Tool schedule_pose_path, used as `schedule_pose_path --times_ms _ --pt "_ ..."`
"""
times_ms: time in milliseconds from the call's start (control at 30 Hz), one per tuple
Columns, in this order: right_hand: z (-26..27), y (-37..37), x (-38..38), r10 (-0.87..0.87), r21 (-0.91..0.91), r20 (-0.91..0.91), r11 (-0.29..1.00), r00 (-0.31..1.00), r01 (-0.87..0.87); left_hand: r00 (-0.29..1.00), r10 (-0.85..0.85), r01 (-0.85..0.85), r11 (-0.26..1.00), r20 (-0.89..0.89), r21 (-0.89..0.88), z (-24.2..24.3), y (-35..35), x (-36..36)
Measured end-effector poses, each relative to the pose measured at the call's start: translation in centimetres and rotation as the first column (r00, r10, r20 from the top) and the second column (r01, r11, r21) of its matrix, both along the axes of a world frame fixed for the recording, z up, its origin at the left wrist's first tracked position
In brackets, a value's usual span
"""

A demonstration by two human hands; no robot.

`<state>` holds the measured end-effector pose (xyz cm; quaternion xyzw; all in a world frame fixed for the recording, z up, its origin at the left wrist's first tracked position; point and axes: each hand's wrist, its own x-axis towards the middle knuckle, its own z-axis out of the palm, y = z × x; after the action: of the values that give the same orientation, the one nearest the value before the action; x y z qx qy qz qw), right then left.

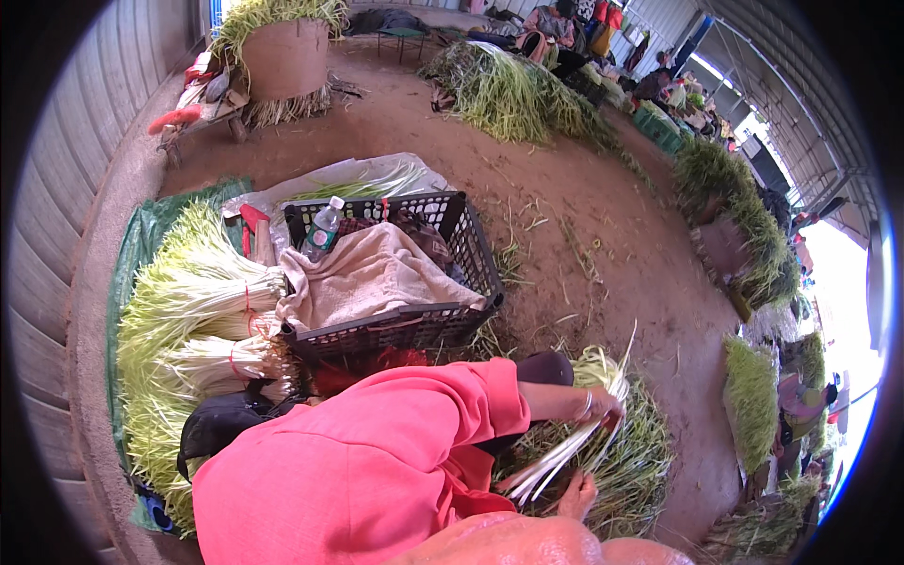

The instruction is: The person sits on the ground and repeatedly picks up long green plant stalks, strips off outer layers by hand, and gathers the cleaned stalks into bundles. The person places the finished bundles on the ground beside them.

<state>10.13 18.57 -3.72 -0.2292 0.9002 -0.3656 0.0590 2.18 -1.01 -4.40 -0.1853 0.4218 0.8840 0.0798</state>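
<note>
My left hand (pixel 602 405), with a bangle at the wrist, grips a bunch of white-stemmed chives (pixel 554 462). Their pale leaf ends rise past the fist, and the white stems slant down towards my right hand (pixel 578 496). That hand is close beside the stem ends with its fingers bent; whether it pinches anything is unclear. Beneath both hands spreads a heap of loose green chives (pixel 635 452) on the dirt floor. My pink sleeve (pixel 494 395) covers the upper left arm.
A black plastic crate (pixel 395 325) holds a towel (pixel 367 275) and a water bottle (pixel 323 229). Banded chive bundles (pixel 226 296) lie on a green tarp (pixel 134 247). More chives (pixel 494 92) are heaped farther off. Other people (pixel 805 402) sit at the right and back.
</note>
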Motion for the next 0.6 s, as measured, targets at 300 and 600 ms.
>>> schedule_pose_path --times_ms 300,600 --pt "2.8 -1.1 3.2 0.085 -0.17 0.213 0.984 0.973 -0.049 0.979 0.064 -0.06 0.998 -0.196 0.028 2.5 -2.0 -0.1" --pt "0.3 0.4 0.3 0.155 -0.082 0.148 0.986 0.977 -0.144 0.947 0.268 -0.209 0.932 -0.175 0.296 5.4 -4.1 -2.5"
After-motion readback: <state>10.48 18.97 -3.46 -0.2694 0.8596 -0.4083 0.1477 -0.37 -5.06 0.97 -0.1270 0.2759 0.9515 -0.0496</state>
